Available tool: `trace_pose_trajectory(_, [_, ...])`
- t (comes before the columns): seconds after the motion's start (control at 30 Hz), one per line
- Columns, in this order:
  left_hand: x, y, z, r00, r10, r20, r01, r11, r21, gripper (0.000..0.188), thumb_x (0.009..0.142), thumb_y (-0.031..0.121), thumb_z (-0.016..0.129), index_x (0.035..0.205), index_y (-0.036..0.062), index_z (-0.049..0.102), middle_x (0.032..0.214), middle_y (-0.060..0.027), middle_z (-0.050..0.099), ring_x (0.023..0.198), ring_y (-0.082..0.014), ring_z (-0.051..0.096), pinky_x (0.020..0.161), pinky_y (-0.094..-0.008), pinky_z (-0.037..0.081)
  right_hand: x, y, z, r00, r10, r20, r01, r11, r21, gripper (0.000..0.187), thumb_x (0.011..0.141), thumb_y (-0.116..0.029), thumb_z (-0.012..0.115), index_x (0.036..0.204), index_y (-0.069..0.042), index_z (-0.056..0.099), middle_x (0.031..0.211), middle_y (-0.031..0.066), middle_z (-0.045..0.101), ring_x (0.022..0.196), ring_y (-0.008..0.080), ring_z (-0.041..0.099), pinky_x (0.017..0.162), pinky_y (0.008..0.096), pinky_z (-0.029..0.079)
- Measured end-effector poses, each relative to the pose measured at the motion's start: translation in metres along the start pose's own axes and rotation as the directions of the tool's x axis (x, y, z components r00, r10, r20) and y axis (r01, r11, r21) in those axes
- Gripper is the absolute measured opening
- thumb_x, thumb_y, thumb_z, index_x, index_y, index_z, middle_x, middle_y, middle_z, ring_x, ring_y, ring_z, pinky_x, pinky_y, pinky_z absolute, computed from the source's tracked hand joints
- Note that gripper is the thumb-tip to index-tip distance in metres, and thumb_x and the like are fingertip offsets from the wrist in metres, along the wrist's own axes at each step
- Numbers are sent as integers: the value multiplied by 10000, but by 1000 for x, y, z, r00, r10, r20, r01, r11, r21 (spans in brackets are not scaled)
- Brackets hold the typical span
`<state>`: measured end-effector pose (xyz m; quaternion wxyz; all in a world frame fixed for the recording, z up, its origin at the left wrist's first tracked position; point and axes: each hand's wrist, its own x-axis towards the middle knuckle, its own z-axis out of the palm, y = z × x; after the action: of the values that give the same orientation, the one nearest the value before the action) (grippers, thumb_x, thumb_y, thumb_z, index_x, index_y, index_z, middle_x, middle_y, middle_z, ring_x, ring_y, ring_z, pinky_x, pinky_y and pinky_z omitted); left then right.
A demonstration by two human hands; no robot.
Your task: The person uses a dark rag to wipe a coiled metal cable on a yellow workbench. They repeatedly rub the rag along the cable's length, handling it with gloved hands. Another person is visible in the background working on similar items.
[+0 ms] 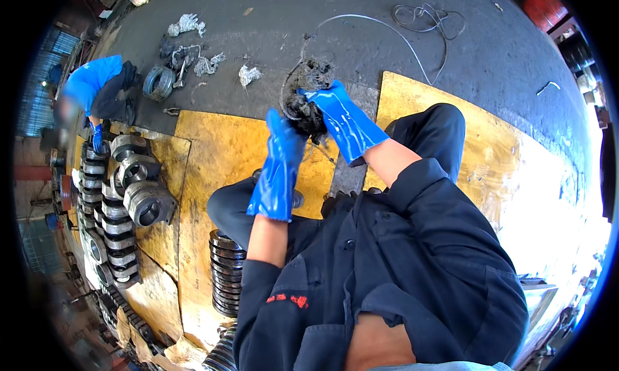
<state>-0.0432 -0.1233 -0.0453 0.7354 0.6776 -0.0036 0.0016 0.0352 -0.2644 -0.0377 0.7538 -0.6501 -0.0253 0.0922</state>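
My right hand (345,120), in a long blue rubber glove, grips a grimy, dark grey wad of rag or fibre waste (308,80). Just left of the wad, my left hand (278,158) in a matching glove points away from me with its fingers stretched. Its inner side is close to the wad's lower edge; whether they touch is hard to tell. A thin pale cable (361,16) runs from beside the wad in an arc to the right, and a grey loop curves along the wad's left side.
Yellow boards (451,122) cover the floor around my knees. Stacked dark metal rings (225,274) stand by my left leg. Heavy machined metal parts (148,203) line the left, where a co-worker in blue (93,74) bends over them. Scattered rags (187,24) and a coiled cable (429,13) lie ahead.
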Motion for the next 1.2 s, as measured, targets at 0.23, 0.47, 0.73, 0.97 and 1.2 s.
trace_pose_trajectory(0.23, [15, 51, -40, 954, 300, -13, -178, 600, 780, 494, 837, 182, 726, 1304, 91, 595, 1213, -144, 653, 1181, -268, 604, 1029, -376, 447, -32, 9, -67, 991, 84, 108, -89, 995, 39, 463, 872, -165, 699, 1299, -48, 564, 1166, 102, 688, 1058, 173, 648, 960, 315, 511])
trace_pose_trajectory(0.47, [104, 97, 45, 491, 186, 851, -847, -126, 516, 554, 745, 186, 734, 1278, 115, 600, 1305, -95, 596, 1312, -299, 496, 1071, -414, 421, -68, -37, -98, 979, 66, 194, 109, 636, -764, 405, 765, -206, 763, 1149, -125, 663, 1058, 160, 687, 1013, 327, 659, 879, 388, 522])
trace_pose_trajectory(0.73, [129, 85, 130, 254, -542, 801, -922, 116, 370, 207, 746, 219, 740, 888, 73, 704, 970, -185, 694, 948, -394, 644, 780, -446, 505, -90, -72, -173, 883, -155, 442, 452, 532, -716, 442, 699, -125, 767, 1130, -97, 671, 1071, 188, 679, 1035, 400, 629, 829, 424, 523])
trace_pose_trajectory(0.97, [111, 77, 121, 391, -571, 722, -612, 425, 667, 295, 879, 117, 630, 1166, 80, 689, 1048, -153, 720, 922, -225, 674, 812, -357, 504, -67, -85, -193, 811, 79, 580, 463, 521, -718, 480, 646, -13, 769, 1103, -118, 661, 1024, 142, 682, 1010, 381, 631, 822, 423, 525])
trace_pose_trajectory(1.2, [131, 33, 98, 343, -674, 654, 85, 716, 693, 245, 881, 115, 543, 1094, 7, 594, 981, -86, 645, 887, -193, 661, 776, -342, 549, -28, -67, -209, 828, 22, 561, 463, 538, -705, 368, 742, -153, 775, 1093, -130, 667, 1019, 135, 712, 964, 321, 671, 820, 391, 524])
